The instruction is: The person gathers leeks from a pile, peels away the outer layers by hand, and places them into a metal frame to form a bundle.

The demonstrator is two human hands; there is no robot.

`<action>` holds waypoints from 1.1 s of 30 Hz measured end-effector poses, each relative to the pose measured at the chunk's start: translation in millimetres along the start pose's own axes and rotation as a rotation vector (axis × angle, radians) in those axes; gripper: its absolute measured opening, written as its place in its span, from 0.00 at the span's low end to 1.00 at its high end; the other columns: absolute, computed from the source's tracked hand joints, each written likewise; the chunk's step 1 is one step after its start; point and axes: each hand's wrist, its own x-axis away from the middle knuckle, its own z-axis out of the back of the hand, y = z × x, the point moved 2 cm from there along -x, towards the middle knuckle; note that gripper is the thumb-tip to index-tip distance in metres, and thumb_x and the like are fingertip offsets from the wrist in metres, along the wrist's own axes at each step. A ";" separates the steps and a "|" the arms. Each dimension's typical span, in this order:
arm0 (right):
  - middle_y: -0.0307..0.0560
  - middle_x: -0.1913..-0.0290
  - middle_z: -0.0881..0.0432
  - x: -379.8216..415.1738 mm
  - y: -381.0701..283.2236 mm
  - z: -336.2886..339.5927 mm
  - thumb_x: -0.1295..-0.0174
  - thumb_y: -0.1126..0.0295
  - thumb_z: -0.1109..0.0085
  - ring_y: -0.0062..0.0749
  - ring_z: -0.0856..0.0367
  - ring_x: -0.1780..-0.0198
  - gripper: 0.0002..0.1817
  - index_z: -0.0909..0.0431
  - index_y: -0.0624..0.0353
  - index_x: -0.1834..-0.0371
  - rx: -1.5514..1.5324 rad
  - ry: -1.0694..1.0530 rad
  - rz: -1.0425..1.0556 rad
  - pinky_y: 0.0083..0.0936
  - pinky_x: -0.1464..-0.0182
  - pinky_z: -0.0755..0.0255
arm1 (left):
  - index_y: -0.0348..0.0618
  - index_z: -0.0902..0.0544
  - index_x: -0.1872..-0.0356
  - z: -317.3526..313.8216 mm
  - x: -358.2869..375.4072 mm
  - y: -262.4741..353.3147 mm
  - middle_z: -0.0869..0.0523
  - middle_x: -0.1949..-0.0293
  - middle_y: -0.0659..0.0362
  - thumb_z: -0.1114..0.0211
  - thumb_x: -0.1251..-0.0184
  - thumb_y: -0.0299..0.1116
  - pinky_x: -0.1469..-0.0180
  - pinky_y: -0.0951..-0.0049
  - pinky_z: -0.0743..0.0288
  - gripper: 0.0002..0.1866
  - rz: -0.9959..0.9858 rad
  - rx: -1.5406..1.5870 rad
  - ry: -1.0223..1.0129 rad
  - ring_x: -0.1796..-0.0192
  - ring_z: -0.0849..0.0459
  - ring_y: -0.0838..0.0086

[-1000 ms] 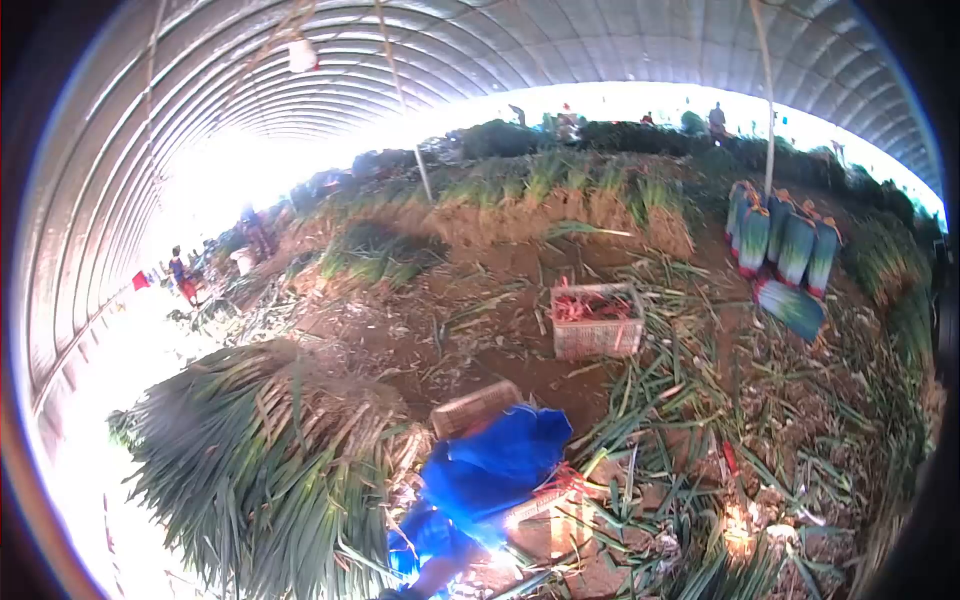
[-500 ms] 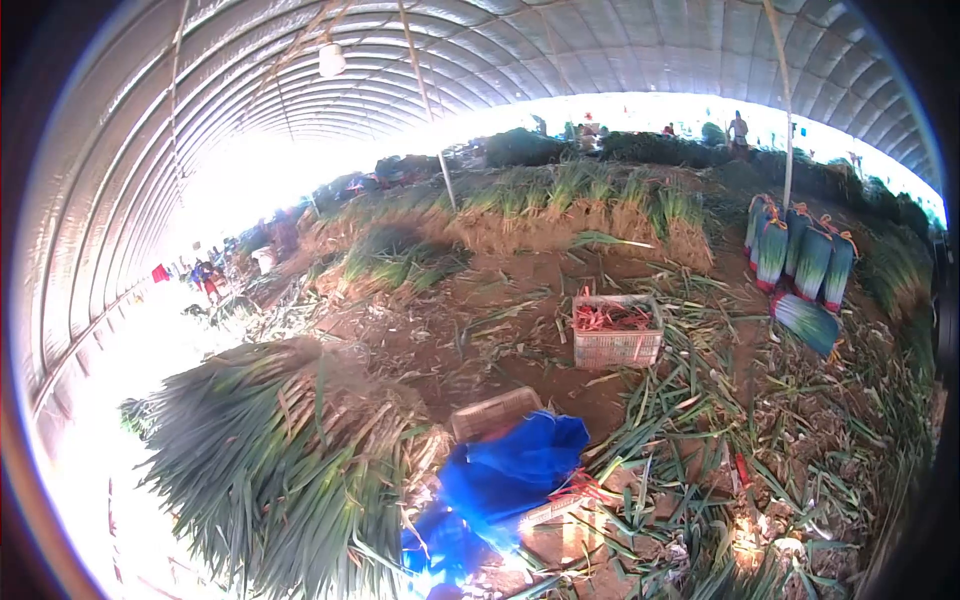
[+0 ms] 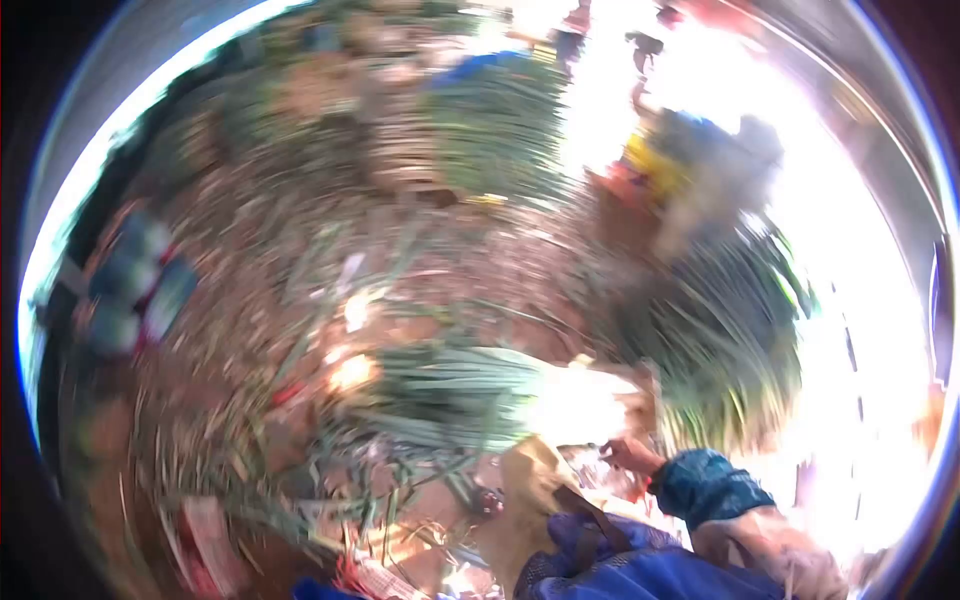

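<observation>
My right hand (image 3: 632,457), in a teal patterned cuff (image 3: 712,488), reaches in from the lower right. Motion smears its fingers, so I cannot tell what they hold. Just above it are the bright white ends of a bundle of leeks (image 3: 450,395), whose green leaves point left. Tan cloth (image 3: 535,480) is close to the hand on its left, and blue cloth (image 3: 650,570) lies below. My left hand is out of view.
A large heap of leeks (image 3: 700,320) stands at the right. Behind it is a blurred person (image 3: 690,180) with something yellow. Leaf litter covers the ground. Bundled leeks (image 3: 140,285) stand far left, and a crate (image 3: 205,545) is at lower left.
The view has swung round sharply and blurred, so the leek heap now appears on the right. My right hand, the teal cuff and a bundle of leeks have come into view.
</observation>
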 end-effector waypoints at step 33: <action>0.56 0.57 0.23 30.2 686.1 -91.9 0.48 0.57 0.38 0.52 0.23 0.54 0.17 0.20 0.58 0.62 -0.202 0.301 -0.447 0.41 0.56 0.27 | 0.38 0.24 0.48 -632.6 165.4 -82.0 0.22 0.62 0.62 0.46 0.29 0.30 0.64 0.82 0.31 0.12 -0.176 -1.193 -0.864 0.63 0.25 0.80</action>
